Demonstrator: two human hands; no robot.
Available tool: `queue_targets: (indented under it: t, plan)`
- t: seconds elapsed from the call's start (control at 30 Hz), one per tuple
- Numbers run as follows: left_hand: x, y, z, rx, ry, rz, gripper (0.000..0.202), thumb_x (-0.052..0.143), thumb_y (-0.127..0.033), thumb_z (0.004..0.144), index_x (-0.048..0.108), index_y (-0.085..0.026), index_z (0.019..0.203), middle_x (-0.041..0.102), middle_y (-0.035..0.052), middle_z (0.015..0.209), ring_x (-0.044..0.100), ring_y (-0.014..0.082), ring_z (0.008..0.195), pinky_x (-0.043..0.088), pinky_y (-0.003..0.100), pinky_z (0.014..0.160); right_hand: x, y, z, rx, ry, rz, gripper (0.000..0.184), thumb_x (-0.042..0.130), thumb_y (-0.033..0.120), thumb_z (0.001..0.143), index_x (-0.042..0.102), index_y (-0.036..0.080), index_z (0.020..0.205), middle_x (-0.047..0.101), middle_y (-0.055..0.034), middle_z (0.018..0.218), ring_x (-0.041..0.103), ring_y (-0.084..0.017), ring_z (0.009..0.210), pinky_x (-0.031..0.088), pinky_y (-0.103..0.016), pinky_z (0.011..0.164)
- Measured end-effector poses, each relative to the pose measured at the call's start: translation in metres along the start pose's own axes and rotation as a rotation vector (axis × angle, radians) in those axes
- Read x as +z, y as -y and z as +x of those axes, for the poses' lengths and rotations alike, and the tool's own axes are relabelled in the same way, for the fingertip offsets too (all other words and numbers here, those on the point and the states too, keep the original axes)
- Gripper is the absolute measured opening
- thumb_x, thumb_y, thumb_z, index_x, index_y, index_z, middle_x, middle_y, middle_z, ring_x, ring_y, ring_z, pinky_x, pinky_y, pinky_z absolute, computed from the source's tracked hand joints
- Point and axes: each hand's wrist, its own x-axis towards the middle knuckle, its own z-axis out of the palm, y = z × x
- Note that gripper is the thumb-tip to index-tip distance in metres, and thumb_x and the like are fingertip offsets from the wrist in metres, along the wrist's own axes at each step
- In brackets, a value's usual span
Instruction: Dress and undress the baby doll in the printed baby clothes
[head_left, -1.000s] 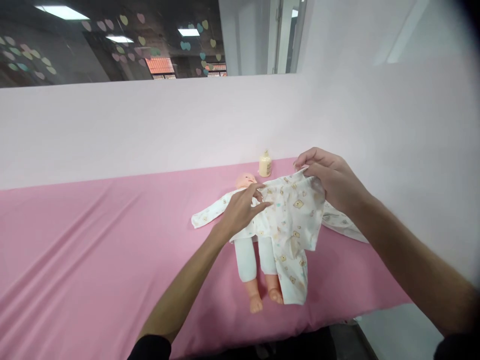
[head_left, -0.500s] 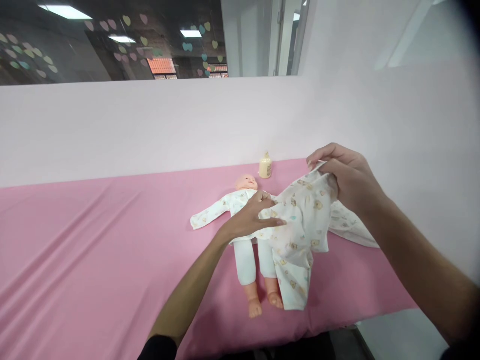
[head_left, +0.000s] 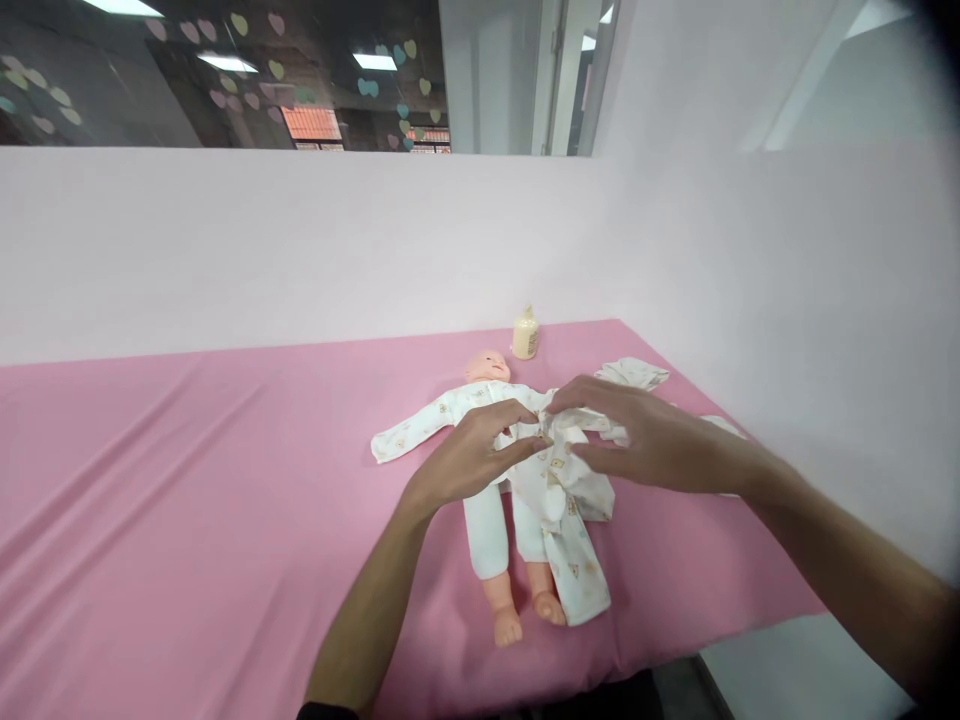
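Note:
A baby doll (head_left: 489, 368) lies on its back in a white printed top (head_left: 411, 432) and pale leggings (head_left: 487, 530), its feet toward me. White baby pants (head_left: 581, 580) with a small bear print are bunched over the doll's leg on the right, one pant leg trailing onto the bed. My left hand (head_left: 480, 450) curls its thumb and fingers around the gathered cloth from the left. From the right, my right hand (head_left: 637, 430) grips the same bunch, its fingertips close to those of the left. The exact fingertip contact is partly hidden in the folds.
A cream pump bottle (head_left: 526, 335) stands beyond the doll's head, by the white wall (head_left: 300, 250). More white cloth (head_left: 634, 373) lies behind my right hand. The pink sheet (head_left: 225, 520) covers the bed, whose near edge runs along the bottom right.
My right hand has come down and left, from holding the pants raised and spread to beside my left hand. The pants have gone from stretched out to bunched up.

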Motion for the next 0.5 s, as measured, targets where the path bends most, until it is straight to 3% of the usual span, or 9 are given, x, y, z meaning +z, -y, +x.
queue_targets:
  t: [0.1, 0.2, 0.33, 0.5]
  plan:
    - [-0.001, 0.0, -0.001, 0.016, 0.026, 0.01, 0.031, 0.052, -0.05, 0.093, 0.065, -0.022, 0.097, 0.066, 0.0007, 0.1, 0.058, 0.0156, 0.091, 0.042, 0.028, 0.078, 0.006, 0.009, 0.008, 0.05, 0.081, 0.054, 0.029, 0.057, 0.037, 0.088, 0.057, 0.027, 0.115, 0.062, -0.0051, 0.116, 0.057, -0.023, 0.104, 0.046, -0.035, 0.083]
    - [-0.005, 0.002, -0.003, 0.018, 0.032, -0.007, 0.028, 0.053, -0.048, 0.092, 0.066, -0.023, 0.098, 0.067, -0.0002, 0.101, 0.058, 0.0158, 0.094, 0.043, 0.028, 0.08, 0.011, 0.0, 0.017, 0.093, 0.126, 0.143, 0.022, 0.059, 0.041, 0.087, 0.058, 0.024, 0.101, 0.062, -0.0048, 0.101, 0.056, -0.02, 0.089, 0.044, -0.032, 0.073]
    - [-0.008, 0.004, -0.006, 0.045, 0.017, -0.054, 0.028, 0.057, -0.048, 0.09, 0.065, -0.022, 0.096, 0.067, 0.0008, 0.1, 0.058, 0.016, 0.093, 0.044, 0.029, 0.082, 0.012, -0.016, 0.021, 0.152, 0.283, 0.426, 0.021, 0.06, 0.042, 0.089, 0.057, 0.022, 0.094, 0.055, -0.0003, 0.084, 0.047, -0.013, 0.07, 0.038, -0.026, 0.06]
    - [-0.008, -0.013, -0.007, 0.087, 0.004, -0.068, 0.032, 0.054, -0.051, 0.091, 0.063, -0.02, 0.087, 0.066, 0.0009, 0.092, 0.058, 0.0146, 0.087, 0.043, 0.028, 0.077, 0.01, -0.024, 0.006, 0.269, 0.316, 0.8, 0.022, 0.063, 0.041, 0.087, 0.061, 0.019, 0.088, 0.053, 0.0005, 0.079, 0.047, -0.011, 0.068, 0.039, -0.024, 0.059]
